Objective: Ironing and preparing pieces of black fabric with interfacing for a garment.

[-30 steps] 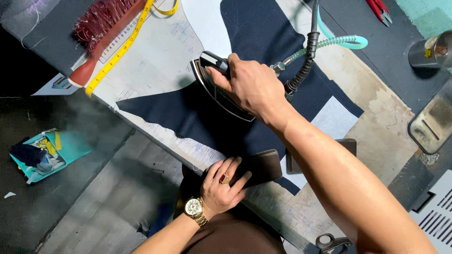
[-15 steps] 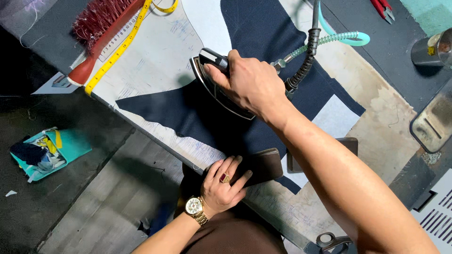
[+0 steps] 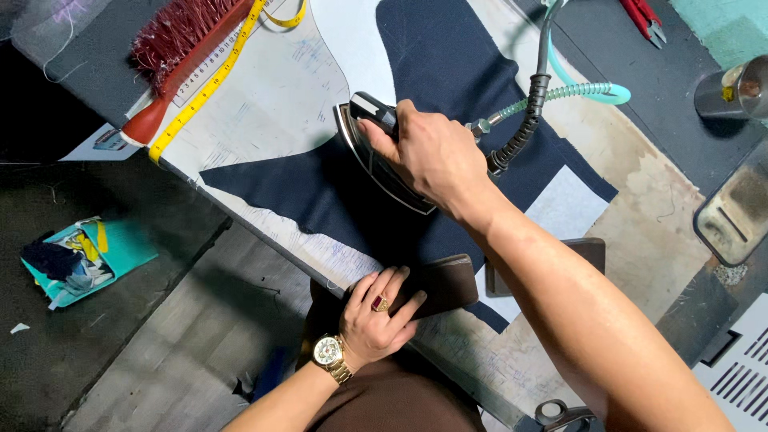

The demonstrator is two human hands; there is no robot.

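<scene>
My right hand (image 3: 436, 156) grips the black handle of a steam iron (image 3: 376, 152), which rests flat on a navy blue fabric piece (image 3: 448, 72) spread over the ironing table (image 3: 272, 104). A black cord and a teal coiled hose (image 3: 576, 92) run from the iron's rear. My left hand (image 3: 376, 316), wearing a gold watch and a red-stone ring, lies on a dark brown block (image 3: 436, 288) at the table's near edge, on the fabric's lower part.
A red brush (image 3: 180, 36) and a yellow tape measure (image 3: 208, 84) lie at the table's far left. Red snips (image 3: 644, 20), a metal cup (image 3: 732, 88) and a metal tray (image 3: 736, 212) sit to the right. Fabric scraps on a teal sheet (image 3: 76, 260) lie on the floor.
The iron and my right hand have barely shifted on the navy fabric. My left hand stays on the brown block.
</scene>
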